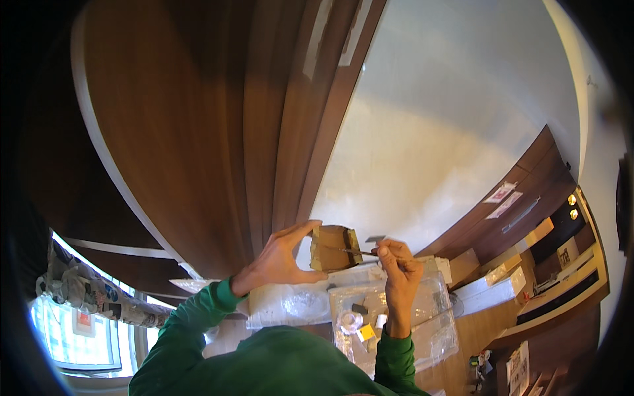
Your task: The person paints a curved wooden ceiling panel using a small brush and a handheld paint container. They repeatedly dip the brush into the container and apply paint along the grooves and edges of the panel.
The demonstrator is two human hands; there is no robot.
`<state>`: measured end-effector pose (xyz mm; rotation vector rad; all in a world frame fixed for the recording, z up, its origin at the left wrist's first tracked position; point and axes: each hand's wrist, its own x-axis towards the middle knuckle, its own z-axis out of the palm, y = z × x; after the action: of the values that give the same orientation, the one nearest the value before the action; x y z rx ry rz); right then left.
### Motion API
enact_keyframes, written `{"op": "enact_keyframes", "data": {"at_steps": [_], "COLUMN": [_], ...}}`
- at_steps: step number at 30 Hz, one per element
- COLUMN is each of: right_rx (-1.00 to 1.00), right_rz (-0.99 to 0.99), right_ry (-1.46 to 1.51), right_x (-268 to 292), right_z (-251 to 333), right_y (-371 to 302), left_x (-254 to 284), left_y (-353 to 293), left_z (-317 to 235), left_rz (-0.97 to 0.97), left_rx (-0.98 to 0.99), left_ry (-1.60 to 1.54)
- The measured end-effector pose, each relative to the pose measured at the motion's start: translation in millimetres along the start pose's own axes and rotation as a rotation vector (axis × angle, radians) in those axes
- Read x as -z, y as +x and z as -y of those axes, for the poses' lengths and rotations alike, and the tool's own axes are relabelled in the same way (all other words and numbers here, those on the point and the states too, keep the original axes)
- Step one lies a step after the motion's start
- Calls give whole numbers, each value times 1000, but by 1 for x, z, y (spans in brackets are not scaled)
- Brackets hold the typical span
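Note:
My left hand (284,256) grips a small open brown cardboard box (332,247) by its left side, thumb below and fingers above. The box has worn, yellowish edges. My right hand (399,265) is closed on a thin stick-like tool (360,251), whose tip reaches into the box. Its exact kind is too small to make out. Just above the right fingertips shows a small grey flat piece (375,239); whether it belongs to the tool, I cannot tell. Both hands are raised in front of a pale wall (422,145).
Brown wood panels (198,132) rise at the left. Below my hands, a plastic-covered surface (422,310) carries a roll of clear tape (349,321), a yellow piece (366,332) and small items. White boxes (489,290) and a shelf unit (561,303) stand right; a window (79,333) is lower left.

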<state>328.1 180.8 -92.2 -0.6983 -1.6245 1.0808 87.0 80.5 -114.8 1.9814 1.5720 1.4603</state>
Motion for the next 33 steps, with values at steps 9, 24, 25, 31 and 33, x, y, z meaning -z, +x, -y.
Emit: {"op": "enact_keyframes", "data": {"at_steps": [9, 24, 25, 31, 33], "right_rx": [-96, 27, -61, -150, -107], "right_rz": [-17, -18, 20, -6, 4], "right_ry": [112, -195, -124, 74, 60], "right_x": [2, 3, 4, 0, -4], "right_z": [-13, -25, -20, 7, 13], "right_y": [-8, -17, -17, -5, 3], "left_x": [-17, -30, -28, -17, -13], "left_y": [-1, -9, -8, -2, -1], "left_z": [2, 11, 9, 5, 3], "left_rz": [84, 104, 95, -17, -57], "left_rx": [-7, 48, 68, 95, 61], "left_ry": [-92, -46, -20, 78, 107]}}
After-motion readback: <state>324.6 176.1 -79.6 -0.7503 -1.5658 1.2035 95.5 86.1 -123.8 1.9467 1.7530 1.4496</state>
